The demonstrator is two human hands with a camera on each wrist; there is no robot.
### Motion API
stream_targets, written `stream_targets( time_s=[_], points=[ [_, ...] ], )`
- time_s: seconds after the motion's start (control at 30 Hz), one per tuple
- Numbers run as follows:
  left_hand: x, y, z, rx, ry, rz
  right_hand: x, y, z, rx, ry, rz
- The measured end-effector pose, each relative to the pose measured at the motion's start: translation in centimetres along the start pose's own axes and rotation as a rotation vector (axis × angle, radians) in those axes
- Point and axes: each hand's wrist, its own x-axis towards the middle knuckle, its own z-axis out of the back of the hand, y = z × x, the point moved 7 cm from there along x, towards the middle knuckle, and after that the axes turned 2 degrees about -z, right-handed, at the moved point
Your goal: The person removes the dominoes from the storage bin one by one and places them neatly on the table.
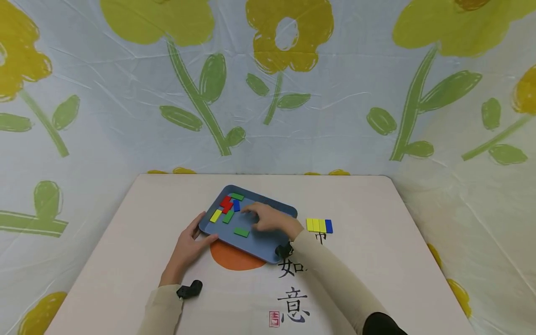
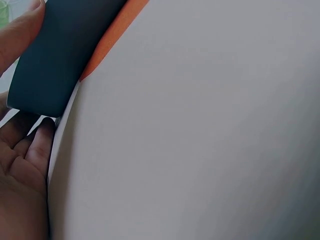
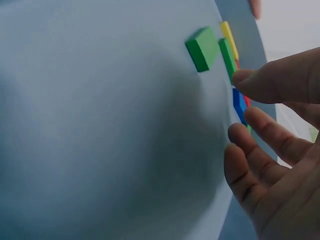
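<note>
At the left corner of a tray (image 1: 268, 243), a left hand (image 1: 188, 247) grips the rim between thumb and fingers; over the tray, a right hand (image 1: 270, 217), thumb and fingers parted around nothing, reaches beside a blue block (image 1: 236, 205), contact unclear. Red blocks (image 1: 225, 201), a yellow block (image 1: 215, 216) and green blocks (image 1: 241, 232) lie mostly toward the tray's left. All look light, stiff and smooth, likely best pinched by opposite edges. Just right of the tray, a yellow-and-blue row (image 1: 316, 225) lies on the table (image 1: 356, 204).
</note>
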Motion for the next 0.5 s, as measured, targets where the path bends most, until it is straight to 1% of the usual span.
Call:
stream_targets(
  time_s=[0.17,0.27,0.5],
  points=[
    [0.0,0.0,0.0,0.002,-0.003,0.001,0.4,1.0,-0.8,-0.053,0.031,0.041],
    [0.0,-0.1,0.0,-0.001,-0.001,0.001,0.5,1.6,-1.3,-0.057,0.065,0.058],
    [0.1,-0.3,0.2,-0.004,0.000,-0.007,0.8,1.9,-2.1,-0.069,0.122,0.042]
  ],
)
